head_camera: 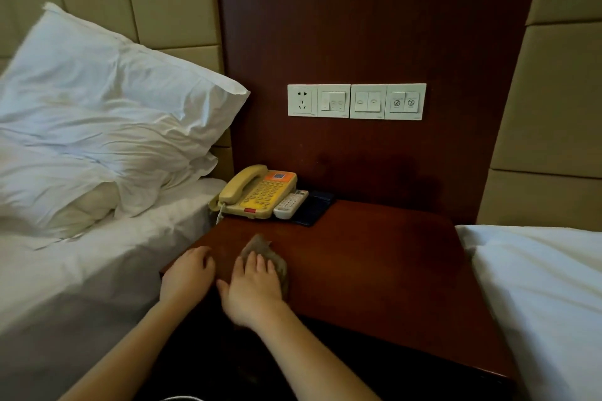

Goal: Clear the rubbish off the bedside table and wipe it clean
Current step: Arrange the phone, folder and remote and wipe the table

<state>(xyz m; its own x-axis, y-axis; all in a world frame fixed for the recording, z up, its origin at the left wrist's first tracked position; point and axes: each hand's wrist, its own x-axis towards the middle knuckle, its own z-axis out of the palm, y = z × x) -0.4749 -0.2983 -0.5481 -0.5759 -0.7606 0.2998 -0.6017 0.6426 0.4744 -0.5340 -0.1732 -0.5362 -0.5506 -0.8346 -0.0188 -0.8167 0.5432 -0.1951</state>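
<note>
Head view. Most of the crumpled brown cloth [262, 247] is hidden under the right hand [254, 286]. Only its far corner and right edge show, in front of the yellow plastic push-button telephone [257, 194]. The right hand lies flat on the cloth with its fingers straight and close together, pressing it onto the dark reddish-brown polished wooden bedside table [374, 254]. The left hand [189, 273] rests on the table's near left corner, in front of and slightly left of the telephone. Its fingers are bent and hold nothing that can be seen, and its outline is a little blurred. Both forearms are cut off by the lower frame edge.

Just right of the telephone and touching it lies a white ribbed remote control [291, 203], partly on top of a flat dark blue folder [317, 208] whose surface is too dark to make out. Above the telephone, a row of white plastic socket and switch plates [356, 101] sits on the dark wood wall panel [358, 26]; their small markings cannot be read.

Left of the telephone, rumpled white pillows [107, 114] are heaped on a white-sheeted bed [97, 270] that meets the table's left edge. Far right of the telephone, a second bed's white sheet [537, 270] overlaps the table's right edge. Between the telephone group and that sheet stretches smooth wooden top. The table's front edge runs diagonally towards the lower right.
</note>
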